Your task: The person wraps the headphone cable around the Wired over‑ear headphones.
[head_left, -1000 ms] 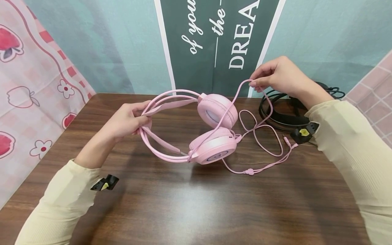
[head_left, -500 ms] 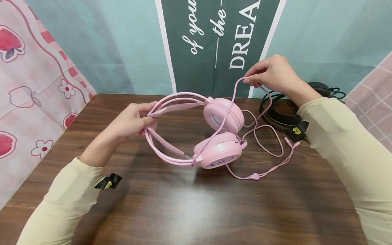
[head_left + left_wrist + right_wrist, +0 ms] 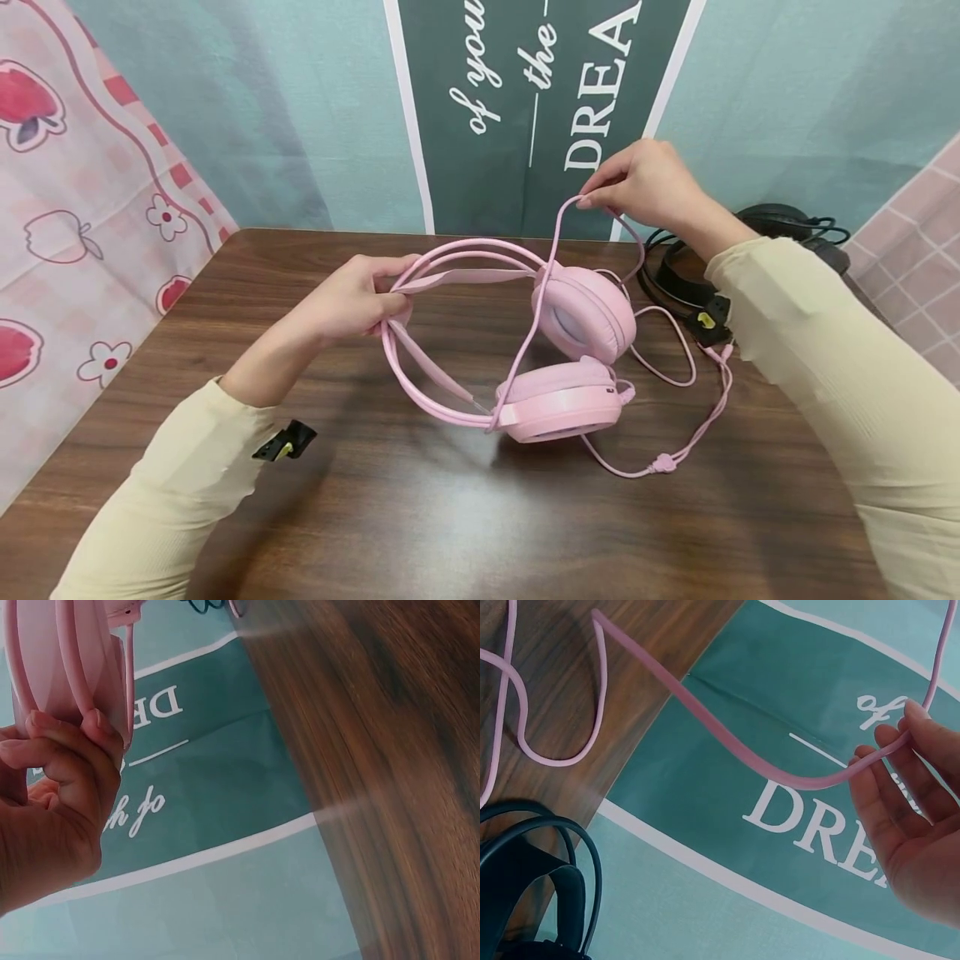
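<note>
Pink over-ear headphones [image 3: 558, 398] are held up over the wooden table, tilted, with the ear cups toward the right. My left hand [image 3: 352, 298] grips the top of their headband, fingers curled round the twin bands, as the left wrist view also shows. The pink cable [image 3: 542, 308] loops up from the lower ear cup to my right hand [image 3: 645, 183], whose thumb and fingertips pinch it near the back wall. In the right wrist view the cable [image 3: 780, 776] hangs in a curve away from the pinch. A splitter [image 3: 663, 463] and plug ends lie at the right.
Black headphones [image 3: 686, 279] with a dark cable lie at the table's back right, partly behind my right forearm. The brown wooden table [image 3: 450, 533] meets a blue-green wall cloth with a dark lettered panel [image 3: 517, 125]. A pink patterned cloth [image 3: 90, 250] hangs at the left.
The left hand has moved right and slightly down with the pink headphones. The right hand has shifted left, still pinching the cable, and the splitter has slid right and toward the front.
</note>
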Demonstrator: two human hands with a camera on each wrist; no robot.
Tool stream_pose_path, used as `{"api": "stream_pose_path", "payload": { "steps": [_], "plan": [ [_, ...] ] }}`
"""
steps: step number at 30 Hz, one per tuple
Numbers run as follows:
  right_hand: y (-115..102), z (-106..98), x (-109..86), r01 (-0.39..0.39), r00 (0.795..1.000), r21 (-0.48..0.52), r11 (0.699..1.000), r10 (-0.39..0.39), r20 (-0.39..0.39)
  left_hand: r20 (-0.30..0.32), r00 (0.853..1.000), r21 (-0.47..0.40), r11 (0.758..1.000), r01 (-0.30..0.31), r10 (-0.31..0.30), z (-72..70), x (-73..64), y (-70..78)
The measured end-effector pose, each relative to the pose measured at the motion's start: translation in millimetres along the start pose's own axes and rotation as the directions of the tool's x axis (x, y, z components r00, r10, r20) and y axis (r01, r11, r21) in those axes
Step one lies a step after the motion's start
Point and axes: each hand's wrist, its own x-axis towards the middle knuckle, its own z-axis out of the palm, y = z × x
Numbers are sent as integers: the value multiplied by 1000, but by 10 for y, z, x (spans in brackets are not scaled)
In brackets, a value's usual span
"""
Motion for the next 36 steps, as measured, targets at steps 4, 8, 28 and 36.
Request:
{"api": "stream_pose_path", "payload": {
  "steps": [4,8,28,36],
  "plan": [
    [12,29,1,-3,1000,6,1000,3,0,6,1000,-9,1000,-2,2,36,9,29],
    [26,52,0,-16,1000,5,1000,16,8,1,1000,-19,1000,-3,3,54,9,40],
    [179,156,-43,-45,999,50,998,45,5,-69,998,-146,989,-1,-9,-26,-19,-98],
    [264,165,-68,-47,999,46,998,46,15,-80,996,-228,973,17,-36,-100,-55,-139]
  ]
}}
